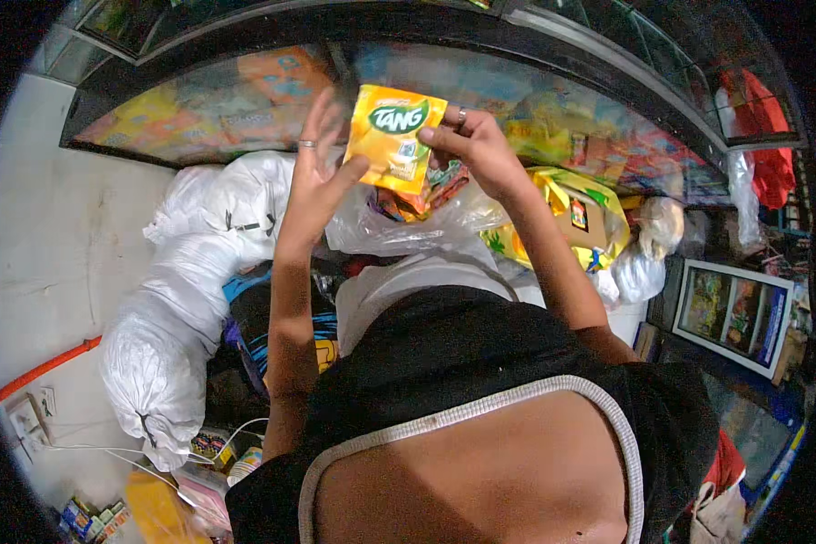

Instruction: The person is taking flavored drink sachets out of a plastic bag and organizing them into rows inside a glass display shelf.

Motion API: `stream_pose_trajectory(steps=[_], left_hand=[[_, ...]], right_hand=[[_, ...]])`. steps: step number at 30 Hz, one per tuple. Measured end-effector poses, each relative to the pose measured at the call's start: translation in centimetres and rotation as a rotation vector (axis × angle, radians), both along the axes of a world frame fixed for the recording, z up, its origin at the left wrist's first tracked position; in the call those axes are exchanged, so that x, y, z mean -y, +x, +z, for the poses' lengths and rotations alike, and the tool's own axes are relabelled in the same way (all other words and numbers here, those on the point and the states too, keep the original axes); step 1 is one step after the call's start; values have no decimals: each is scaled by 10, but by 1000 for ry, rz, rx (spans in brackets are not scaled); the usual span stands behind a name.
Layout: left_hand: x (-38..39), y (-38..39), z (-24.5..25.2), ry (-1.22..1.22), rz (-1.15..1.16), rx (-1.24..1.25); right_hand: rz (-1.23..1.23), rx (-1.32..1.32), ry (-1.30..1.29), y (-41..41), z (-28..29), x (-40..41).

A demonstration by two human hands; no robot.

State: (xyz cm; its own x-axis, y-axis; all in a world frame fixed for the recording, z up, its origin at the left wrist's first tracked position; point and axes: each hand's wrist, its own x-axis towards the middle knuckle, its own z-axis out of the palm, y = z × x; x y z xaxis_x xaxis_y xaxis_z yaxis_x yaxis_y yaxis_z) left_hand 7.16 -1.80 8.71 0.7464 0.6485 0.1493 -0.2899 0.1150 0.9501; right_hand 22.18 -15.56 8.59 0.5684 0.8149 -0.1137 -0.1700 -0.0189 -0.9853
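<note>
A yellow Tang drink-powder sachet (389,139) is held upright before me, its printed front towards the camera. My right hand (472,143) pinches its right edge between thumb and fingers, with a ring on one finger. On the sachet's left is my left hand (323,160), the thumb at the lower left corner and the other fingers raised, spread and slightly blurred; whether it grips the sachet is unclear. Below and behind the sachet, a clear plastic bag (408,234) holds several colourful packets (442,187), partly hidden by the sachet and my right hand.
White tied sacks (163,326) stand at the left by the wall. A yellow printed plastic bag (588,217) lies right of the clear bag. A glass display case (211,115) spans the far side. A white-framed panel (733,316) is at the right, and a white cable (129,449) runs at lower left.
</note>
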Motion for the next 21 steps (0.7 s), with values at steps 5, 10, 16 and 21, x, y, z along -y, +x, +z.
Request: stream_pose_trajectory(steps=[5,10,16,21], left_hand=[[-23,-14,-33,-515,-357,-43],[-52,-46,-64,90,65,-534],[-46,-95,-48,-49,215,-561],[-39,-94,-48,-17,243,-512]], right_hand=[[314,-160,13,-5,-15,-10],[333,686,-446,1,-60,-10],[539,924,-793,2,-132,1],[574,984,-813,-12,-181,-18]])
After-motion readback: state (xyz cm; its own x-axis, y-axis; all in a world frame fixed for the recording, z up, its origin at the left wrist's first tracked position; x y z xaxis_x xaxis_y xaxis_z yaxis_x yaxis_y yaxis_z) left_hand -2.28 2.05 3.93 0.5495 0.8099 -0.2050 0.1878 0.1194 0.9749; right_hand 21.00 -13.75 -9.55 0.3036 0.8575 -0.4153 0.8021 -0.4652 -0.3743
